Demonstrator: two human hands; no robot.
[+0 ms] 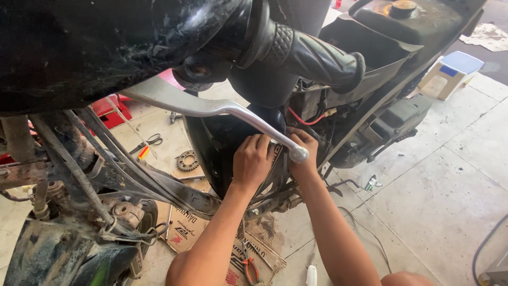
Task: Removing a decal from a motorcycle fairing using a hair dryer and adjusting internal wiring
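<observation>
At the far left the motorbike's front end fills the view: a grimy front wheel and mudguard [58, 254], bare cables [79, 164] running back along the frame, and a red tray [114, 111] on the tiled floor behind them. Further in, scissors [151, 142] and a loose sprocket [187, 160] lie on the floor, with flattened cardboard [185, 228] below and orange-handled pliers [250, 267] resting on it. Above, the silver brake lever [211, 108] sweeps across the frame beneath the black handlebar grip [317, 55]. The black body panel [222, 143] sits in the middle, low on the bike's side, just under that lever. The left hand [253, 161] lies flat on it with fingers curled over its upper edge, pressing rather than clamping. The right hand [304, 153] is just beside it, fingers bent onto the same edge, though the lever's tip hides part of them, so I cannot tell how tightly it grips. The panel looks like moulded plastic: light, glossy and a bit slippery, stiff overall yet likely to flex or crack at its tabs, so the edges near the mounting points seem the safest hold. To the right a red wire [304, 119] and exposed engine parts [391, 119] show, then a white-and-blue stool [452, 71] well apart on the floor.
</observation>
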